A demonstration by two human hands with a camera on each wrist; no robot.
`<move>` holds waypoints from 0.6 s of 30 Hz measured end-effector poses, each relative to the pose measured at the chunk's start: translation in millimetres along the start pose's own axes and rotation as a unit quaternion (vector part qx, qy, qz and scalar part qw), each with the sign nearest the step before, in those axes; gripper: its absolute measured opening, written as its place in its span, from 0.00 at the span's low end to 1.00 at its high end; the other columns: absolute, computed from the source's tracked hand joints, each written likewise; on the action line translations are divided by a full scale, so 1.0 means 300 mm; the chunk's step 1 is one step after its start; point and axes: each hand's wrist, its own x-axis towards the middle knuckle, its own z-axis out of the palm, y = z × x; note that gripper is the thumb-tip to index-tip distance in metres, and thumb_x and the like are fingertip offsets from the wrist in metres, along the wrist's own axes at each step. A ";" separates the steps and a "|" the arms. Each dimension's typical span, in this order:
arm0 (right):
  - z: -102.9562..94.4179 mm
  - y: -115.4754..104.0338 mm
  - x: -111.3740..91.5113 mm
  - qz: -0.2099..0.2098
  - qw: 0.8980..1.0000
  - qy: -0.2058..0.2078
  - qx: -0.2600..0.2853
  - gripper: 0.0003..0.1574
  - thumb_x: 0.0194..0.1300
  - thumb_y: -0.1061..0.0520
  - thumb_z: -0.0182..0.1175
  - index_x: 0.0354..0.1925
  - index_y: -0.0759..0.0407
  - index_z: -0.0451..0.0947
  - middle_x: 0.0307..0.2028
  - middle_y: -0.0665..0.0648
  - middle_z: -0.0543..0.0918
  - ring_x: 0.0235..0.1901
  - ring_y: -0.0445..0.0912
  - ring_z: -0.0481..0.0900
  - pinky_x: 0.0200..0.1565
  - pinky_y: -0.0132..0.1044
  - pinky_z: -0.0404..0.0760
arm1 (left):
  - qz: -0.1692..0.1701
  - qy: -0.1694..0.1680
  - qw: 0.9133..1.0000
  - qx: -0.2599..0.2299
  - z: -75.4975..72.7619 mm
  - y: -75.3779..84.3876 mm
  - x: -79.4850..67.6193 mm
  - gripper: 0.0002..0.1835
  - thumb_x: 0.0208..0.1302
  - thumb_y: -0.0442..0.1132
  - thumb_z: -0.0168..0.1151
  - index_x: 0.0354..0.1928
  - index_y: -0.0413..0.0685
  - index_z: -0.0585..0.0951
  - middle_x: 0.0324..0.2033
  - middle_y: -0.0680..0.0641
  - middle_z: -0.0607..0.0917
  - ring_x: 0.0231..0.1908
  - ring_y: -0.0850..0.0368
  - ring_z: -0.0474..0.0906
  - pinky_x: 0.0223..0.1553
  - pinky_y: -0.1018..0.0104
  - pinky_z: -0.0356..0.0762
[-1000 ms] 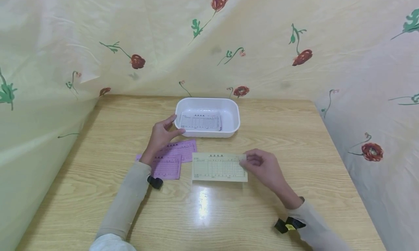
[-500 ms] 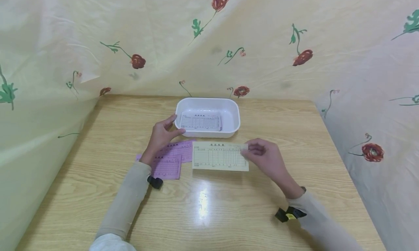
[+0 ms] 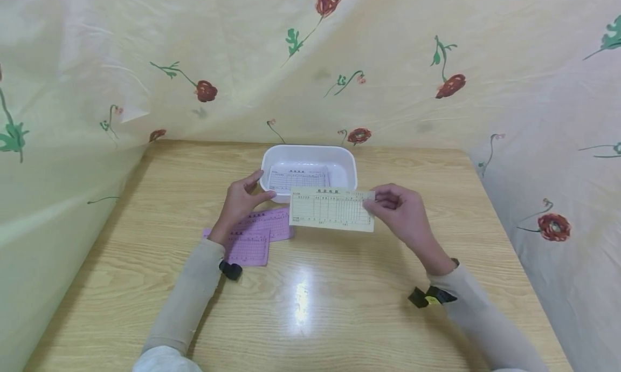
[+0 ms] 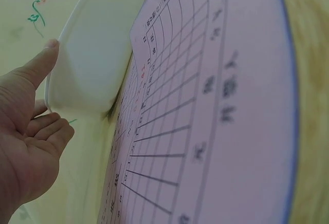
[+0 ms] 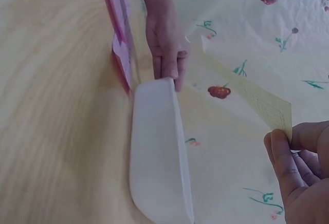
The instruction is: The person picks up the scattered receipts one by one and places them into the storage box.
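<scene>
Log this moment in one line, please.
left grip: holds tray | right grip: pinches yellow slip, raised off table | in tray: white paper | purple slips: on table, partly overlapping

- A screened-off, desk-like spot; whether in a home or an office cannot be told.
- Cream flower-patterned sheeting (image 3: pixel 242 48) closes in the back and both sides.
- A wood-grain table (image 3: pixel 349 291) fills the space between.
- Printed forms give an office look: purple forms (image 3: pixel 249 248), white forms (image 3: pixel 298 179) inside a white tub (image 3: pixel 310 154), a yellow form (image 3: pixel 325 210) held up.
</scene>
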 end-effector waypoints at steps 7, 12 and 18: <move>-0.016 0.000 0.057 -0.009 1.000 0.023 -0.002 0.16 0.64 0.60 0.72 0.46 0.70 0.84 0.39 0.63 0.86 0.34 0.36 0.85 0.39 0.23 0.88 | -0.010 -0.002 1.000 0.001 0.000 -0.002 0.006 0.44 0.59 0.48 0.77 0.73 0.39 0.68 0.76 0.45 0.65 0.76 0.51 0.60 0.75 0.62 0.66; -0.016 -0.005 0.098 -0.005 0.999 0.034 0.003 0.17 0.64 0.60 0.72 0.47 0.71 0.83 0.39 0.62 0.86 0.35 0.36 0.85 0.40 0.23 0.88 | -0.024 -0.005 1.000 -0.001 0.000 -0.007 0.015 0.43 0.60 0.43 0.76 0.74 0.40 0.67 0.77 0.45 0.63 0.77 0.51 0.58 0.76 0.60 0.65; -0.002 0.000 0.151 0.003 0.999 0.043 0.021 0.19 0.64 0.60 0.72 0.48 0.72 0.83 0.41 0.64 0.86 0.35 0.37 0.85 0.40 0.25 0.88 | -0.026 -0.006 1.000 0.000 -0.004 -0.001 0.012 0.42 0.61 0.40 0.76 0.73 0.38 0.67 0.76 0.43 0.63 0.77 0.48 0.57 0.76 0.57 0.64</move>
